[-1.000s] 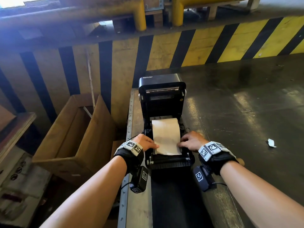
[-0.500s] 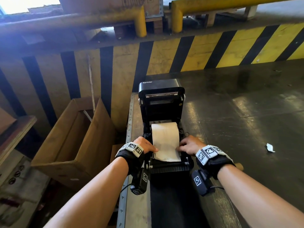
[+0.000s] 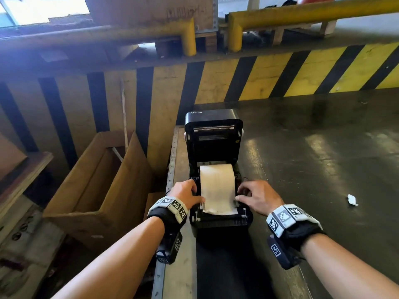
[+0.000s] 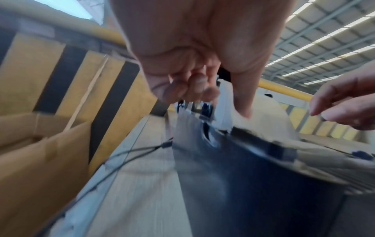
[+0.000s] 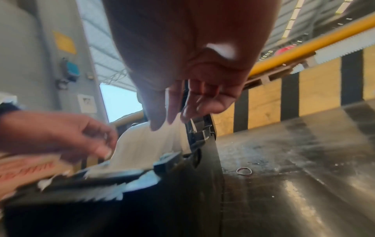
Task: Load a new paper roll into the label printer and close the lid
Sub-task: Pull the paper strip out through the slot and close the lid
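The black label printer (image 3: 218,221) stands at the table's left edge with its lid (image 3: 212,134) upright and open. A white paper roll (image 3: 217,180) sits in its bay, and the paper strip (image 5: 142,144) runs forward over the front bar. My left hand (image 3: 187,194) is at the strip's left edge: the thumb (image 4: 242,104) lies on the paper, the fingers (image 4: 192,89) are curled beside it. My right hand (image 3: 257,196) hovers at the strip's right edge with loosely spread fingers (image 5: 182,102), holding nothing.
An open cardboard box (image 3: 97,180) stands left of the table, below its edge. A yellow-and-black striped barrier (image 3: 280,76) runs behind the dark metal table (image 3: 323,158). A paper scrap (image 3: 352,200) and a rubber band (image 5: 244,171) lie right of the printer.
My right hand has come off the paper's right edge and its fingers have spread. My left hand stays at the left edge. The printer and roll have not moved.
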The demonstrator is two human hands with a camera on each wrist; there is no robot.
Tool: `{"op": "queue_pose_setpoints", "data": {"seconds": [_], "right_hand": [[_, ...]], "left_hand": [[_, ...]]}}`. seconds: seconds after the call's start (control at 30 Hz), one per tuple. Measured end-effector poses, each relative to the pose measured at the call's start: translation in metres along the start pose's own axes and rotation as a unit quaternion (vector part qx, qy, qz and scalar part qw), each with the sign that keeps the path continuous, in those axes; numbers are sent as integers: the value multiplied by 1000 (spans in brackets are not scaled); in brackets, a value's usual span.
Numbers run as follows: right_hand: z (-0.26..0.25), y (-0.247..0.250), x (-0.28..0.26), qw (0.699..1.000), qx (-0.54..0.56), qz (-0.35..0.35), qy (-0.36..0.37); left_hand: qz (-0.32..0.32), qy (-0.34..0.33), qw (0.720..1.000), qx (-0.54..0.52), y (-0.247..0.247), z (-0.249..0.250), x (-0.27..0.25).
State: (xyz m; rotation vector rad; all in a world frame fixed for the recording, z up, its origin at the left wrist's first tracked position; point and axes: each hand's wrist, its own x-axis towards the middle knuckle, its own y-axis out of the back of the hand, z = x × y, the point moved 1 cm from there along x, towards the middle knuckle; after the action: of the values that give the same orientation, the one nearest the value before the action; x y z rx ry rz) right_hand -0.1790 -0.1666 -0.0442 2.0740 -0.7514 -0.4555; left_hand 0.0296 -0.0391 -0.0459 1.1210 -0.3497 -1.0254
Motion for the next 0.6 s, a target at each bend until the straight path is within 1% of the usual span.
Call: {"op": "queue_pose_setpoints", "data": {"seconds": [0.03,0.1,0.17,0.23,0.33,0.4,0.5,0.6], "right_hand": [[0,-2,-4,999,-5,-26,20],[-3,-7,-9,996,-27,-76,38],[-7,-12,-12,993,-47,-95,49],[-11,-16,-13,992,-63,-97,58],[-13,-17,-16,991,-74,-93,55],[-12,-18,-18,992,-75,-92,49],[-9,-19,-21,995,-51,-79,37],[-7,-21,-24,997,-37,-57,33]], "left_hand": [[8,-19,1000,4,3,1,-2],[-9,-76,997,22,7,9,-9],[-42,-129,990,46,7,18,-19],[-49,-155,983,83,1,22,-25],[-51,-163,978,117,-8,19,-31],[-51,-161,978,122,-12,17,-33],[-37,-151,980,125,-14,16,-35],[-39,-156,976,150,-15,19,-37]]}}
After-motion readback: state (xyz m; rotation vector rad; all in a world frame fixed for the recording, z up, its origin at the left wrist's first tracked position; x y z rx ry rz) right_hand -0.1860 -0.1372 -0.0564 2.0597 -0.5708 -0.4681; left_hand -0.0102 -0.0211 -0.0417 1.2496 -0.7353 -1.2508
